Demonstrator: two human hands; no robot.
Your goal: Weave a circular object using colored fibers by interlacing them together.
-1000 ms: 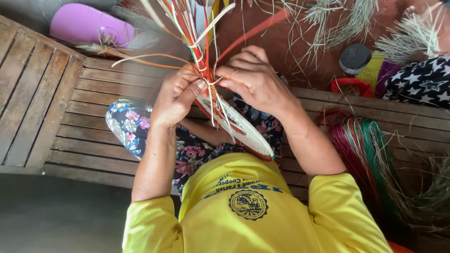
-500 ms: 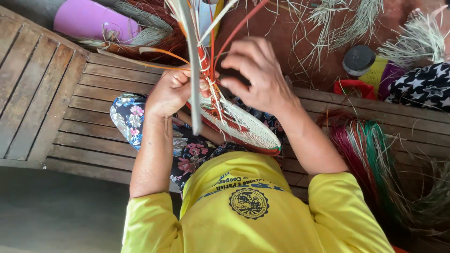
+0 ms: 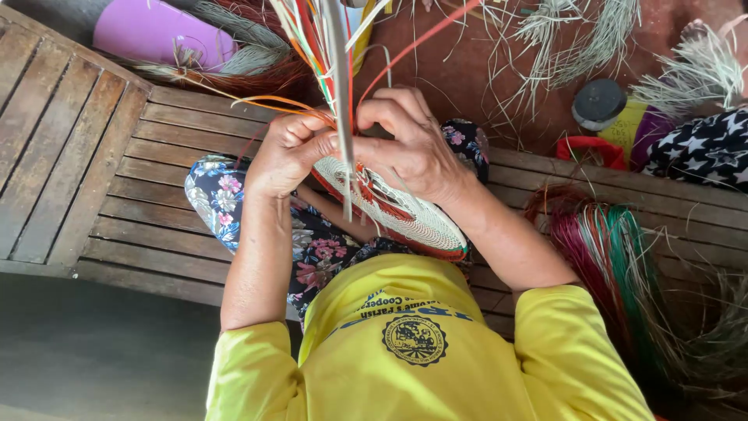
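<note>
Both grips are closed: our left hand point(image 3: 287, 160) and right hand point(image 3: 413, 148) pinch the loose strands point(image 3: 331, 47) where they meet the rim of the woven disc point(image 3: 405, 214), keeping the weave tight. We rest the disc over our lap. Dyed fibre bundles point(image 3: 608, 249) lie within reach on the slatted desk point(image 3: 93, 179).

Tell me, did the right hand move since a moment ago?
Yes. The right hand was lifted open half a second ago; now it has come down toward the left hand, fingers pinching the strands at the woven disc's edge, judged against the bench slats.
</note>
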